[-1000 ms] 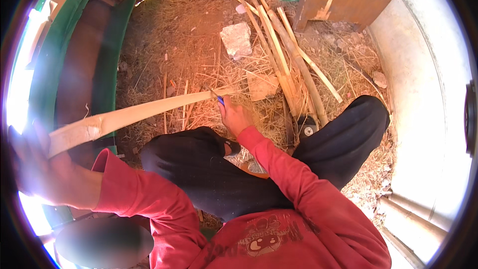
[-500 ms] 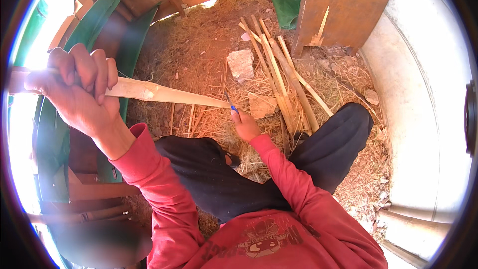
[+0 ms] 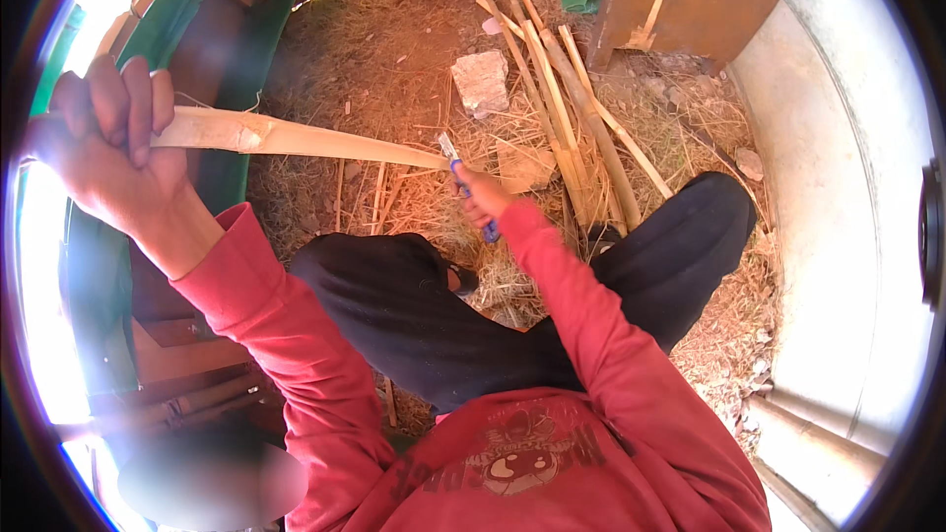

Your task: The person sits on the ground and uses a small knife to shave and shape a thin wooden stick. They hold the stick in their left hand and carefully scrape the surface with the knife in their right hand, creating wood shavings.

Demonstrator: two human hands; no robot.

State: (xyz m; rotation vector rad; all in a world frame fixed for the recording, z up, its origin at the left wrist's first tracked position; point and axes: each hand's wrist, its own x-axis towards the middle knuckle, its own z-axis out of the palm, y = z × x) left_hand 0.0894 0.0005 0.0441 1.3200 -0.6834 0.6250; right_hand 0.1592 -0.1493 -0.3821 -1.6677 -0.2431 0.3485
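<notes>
My left hand [image 3: 118, 153] is closed around a pale split bamboo strip [image 3: 296, 138], raised at the left. The strip has a node near my fingers and narrows toward its far end, pointing right. At that tapered end, my right hand [image 3: 480, 194] is wrapped round a blue-handled knife [image 3: 491, 232]. Its silver blade points up and slightly left, by the tip of the strip; whether it touches the bamboo I cannot tell. My fingers cover most of the handle.
Several bamboo lengths and split pieces [image 3: 576, 133] lie in a pile beyond my right knee. A pale stone block [image 3: 481, 84] sits left of them. Straw and shavings cover the earth floor. A brown wooden panel [image 3: 700, 5] stands far right, green-covered boards [image 3: 251, 49] far left.
The view has tilted slightly. My left hand and the strip have shifted left, and the knife has turned, so more of its blade and the handle's lower end show.
</notes>
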